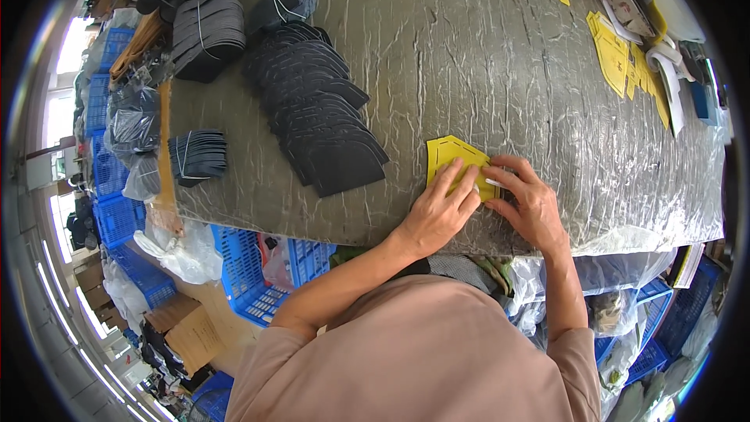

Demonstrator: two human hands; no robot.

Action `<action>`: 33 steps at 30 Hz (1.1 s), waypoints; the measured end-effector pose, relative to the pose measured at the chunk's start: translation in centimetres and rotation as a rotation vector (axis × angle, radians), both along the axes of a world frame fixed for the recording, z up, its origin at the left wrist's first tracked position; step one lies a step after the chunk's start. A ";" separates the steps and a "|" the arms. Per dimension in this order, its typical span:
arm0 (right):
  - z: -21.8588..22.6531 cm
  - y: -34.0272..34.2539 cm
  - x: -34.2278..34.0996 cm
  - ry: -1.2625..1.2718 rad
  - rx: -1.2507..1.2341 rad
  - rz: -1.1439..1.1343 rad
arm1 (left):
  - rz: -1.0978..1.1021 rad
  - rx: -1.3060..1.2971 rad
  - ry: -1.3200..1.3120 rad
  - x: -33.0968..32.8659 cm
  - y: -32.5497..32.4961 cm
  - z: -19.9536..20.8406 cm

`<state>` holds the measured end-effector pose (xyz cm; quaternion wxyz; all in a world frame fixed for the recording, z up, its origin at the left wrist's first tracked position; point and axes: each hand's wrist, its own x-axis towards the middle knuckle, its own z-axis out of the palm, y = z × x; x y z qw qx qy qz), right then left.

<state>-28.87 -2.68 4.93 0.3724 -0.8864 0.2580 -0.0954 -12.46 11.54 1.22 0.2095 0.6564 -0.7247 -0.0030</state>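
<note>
1. A yellow cut pattern piece lies flat on the grey, plastic-wrapped worktable, close to its near edge, slightly right of the middle of the view.
2. The left hand rests palm-down on the lower part of that piece, its fingers stretched forward and lying close together, pressing the piece against the table.
3. The right hand sits just beside the left, at the right end of the piece; its fingers are curled and its thumb and forefinger pinch a small white thing there, too small to identify.
4. Just left of the hands, a long fanned row of dark cut pieces runs away across the table, overlapping like shingles.
5. Farther left lie tied bundles of dark pieces, with a smaller bundle near the table's left edge.
6. Along the far right of the table lie more yellow pattern pieces, well apart from the hands.
7. Below the table's near edge stand blue plastic crates, with clear plastic bags around them.
</note>
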 end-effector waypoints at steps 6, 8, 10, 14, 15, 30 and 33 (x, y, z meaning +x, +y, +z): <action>0.1 -0.1 0.1 0.017 0.008 0.009 | -0.028 0.039 -0.024 0.1 -0.3 0.7; 0.0 -0.1 0.0 0.016 0.008 0.004 | -0.024 0.055 -0.051 0.0 -0.5 0.8; 0.0 -0.1 0.1 -0.010 0.005 0.008 | -0.013 0.057 -0.081 -0.5 -0.5 0.7; -0.2 -0.2 0.2 -0.038 -0.012 0.019 | 0.021 0.047 -0.143 -0.9 -0.8 0.9; -0.1 -0.4 0.2 -0.023 0.009 0.027 | 0.030 0.030 -0.140 -0.8 -0.9 0.8; 0.5 -4.9 0.6 -0.123 0.175 0.080 | 0.015 -0.003 -0.163 -0.4 -0.7 0.5; 2.5 -4.9 2.2 -0.238 0.081 -0.086 | 0.016 -0.003 -0.176 -0.4 -0.7 0.3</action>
